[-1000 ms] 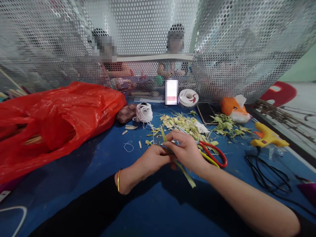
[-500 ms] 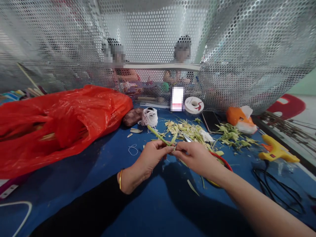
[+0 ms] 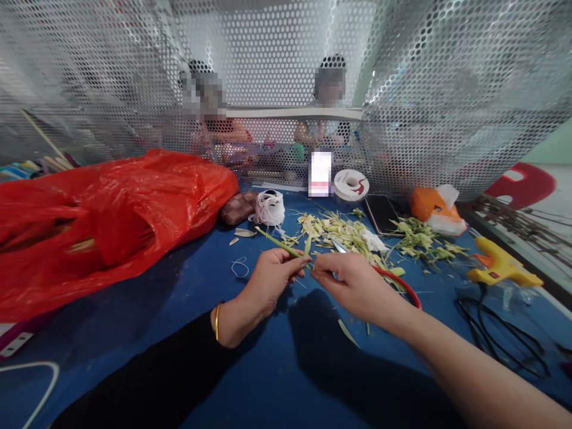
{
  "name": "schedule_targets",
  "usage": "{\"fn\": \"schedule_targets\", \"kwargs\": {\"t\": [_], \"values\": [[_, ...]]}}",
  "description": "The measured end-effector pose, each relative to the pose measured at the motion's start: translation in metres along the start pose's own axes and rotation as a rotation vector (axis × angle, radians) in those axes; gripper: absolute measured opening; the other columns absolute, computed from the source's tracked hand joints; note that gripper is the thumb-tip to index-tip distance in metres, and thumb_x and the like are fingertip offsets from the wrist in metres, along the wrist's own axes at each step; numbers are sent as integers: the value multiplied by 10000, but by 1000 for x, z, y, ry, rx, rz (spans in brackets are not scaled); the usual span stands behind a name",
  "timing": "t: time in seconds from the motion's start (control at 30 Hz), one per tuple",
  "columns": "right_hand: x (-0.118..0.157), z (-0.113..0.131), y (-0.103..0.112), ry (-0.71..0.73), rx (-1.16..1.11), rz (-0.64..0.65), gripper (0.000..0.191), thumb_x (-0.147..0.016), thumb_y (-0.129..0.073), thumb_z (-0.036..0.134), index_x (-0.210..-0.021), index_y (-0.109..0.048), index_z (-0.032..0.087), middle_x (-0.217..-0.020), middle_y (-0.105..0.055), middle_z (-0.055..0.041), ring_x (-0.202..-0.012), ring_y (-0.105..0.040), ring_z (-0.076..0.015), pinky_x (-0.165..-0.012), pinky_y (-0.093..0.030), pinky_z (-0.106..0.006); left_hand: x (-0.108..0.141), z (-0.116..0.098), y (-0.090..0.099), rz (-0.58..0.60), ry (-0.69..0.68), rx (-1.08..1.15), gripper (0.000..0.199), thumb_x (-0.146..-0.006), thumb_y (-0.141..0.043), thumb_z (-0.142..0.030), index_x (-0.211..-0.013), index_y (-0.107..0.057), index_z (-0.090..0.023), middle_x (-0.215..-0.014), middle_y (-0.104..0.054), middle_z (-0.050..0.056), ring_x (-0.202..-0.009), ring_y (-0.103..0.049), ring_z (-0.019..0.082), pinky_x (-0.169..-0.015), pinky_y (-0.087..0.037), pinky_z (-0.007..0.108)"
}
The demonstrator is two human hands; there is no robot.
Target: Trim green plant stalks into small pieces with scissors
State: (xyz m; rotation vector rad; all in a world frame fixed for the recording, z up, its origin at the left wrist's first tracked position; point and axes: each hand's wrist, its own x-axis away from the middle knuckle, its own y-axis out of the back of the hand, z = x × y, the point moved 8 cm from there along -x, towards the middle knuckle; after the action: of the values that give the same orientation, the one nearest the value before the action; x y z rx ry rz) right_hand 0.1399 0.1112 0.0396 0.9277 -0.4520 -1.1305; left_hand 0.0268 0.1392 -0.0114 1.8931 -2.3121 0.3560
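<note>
Silvery perforated sheeting (image 3: 277, 65) hangs behind the blue table (image 3: 192, 280), where, just in front of the white string (image 3: 269, 208), the left hand (image 3: 270, 280) pinches a green stalk (image 3: 277, 241) and the fingertips of the right hand (image 3: 351, 286) press together, on what I cannot tell. Probably light, bendy and easily torn, the green stalk seems best pinched near its lower end. Unlike 1 second ago, the 2 hands no longer overlap.

Single head cam, above and this side of the white string ball (image 3: 270, 208), facing forward, pitched down over the blue tabletop (image 3: 277, 369). Close range: left hand (image 3: 273, 279) and right hand (image 3: 348, 281) nearer than the ball; perforated sheeting (image 3: 277, 53) backs the view beyond it.
</note>
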Motion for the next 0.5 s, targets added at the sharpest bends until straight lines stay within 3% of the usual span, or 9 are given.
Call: {"fn": "schedule_targets", "kwargs": {"t": [0.13, 0.27, 0.37, 0.5], "values": [[0, -2, 0, -4, -32, -17, 279, -858, -475, 215, -584, -423, 206, -564, -461, 26, -543, -411, -126, -513, -252, -252, -2, -1, 2, 5, -3, -21, 384, -599, -802, -472, -714, -672, -129, -560, -559, -20, -487, -427, 69, -467, -286, 207], [-6, -31, -1, -195, -191, -45, 378, -886, -490, 423, -576, -508, 208, -535, -496, 22, -506, -417, -129, -487, -283, -253, -5, 0, -1, 111, -4, -24, 340, -746, -681, -474, -689, -650, -140, -607, -584, -6, -502, -446, 70, -478, -299, 209], [-10, -50, -2, -314, -506, -120, 403, -854, -519, 503, -591, -544, 199, -584, -552, 4, -556, -490, -139, -551, -368, -269, -4, 3, -7, 189, 33, -25, 357, -805, -608, -481, -708, -645, -140, -625, -615, 12, -506, -462, 74, -482, -303, 210], [-11, -53, -5, -319, -851, -215, 327, -745, -669, 448, -578, -548, 194, -549, -527, 32, -555, -480, -124, -607, -402, -276, 2, 6, -15, 237, 73, -55, 410, -794, -595, -526, -773, -676, -125, -602, -610, 19, -493, -461, 79, -489, -308, 213]]}}
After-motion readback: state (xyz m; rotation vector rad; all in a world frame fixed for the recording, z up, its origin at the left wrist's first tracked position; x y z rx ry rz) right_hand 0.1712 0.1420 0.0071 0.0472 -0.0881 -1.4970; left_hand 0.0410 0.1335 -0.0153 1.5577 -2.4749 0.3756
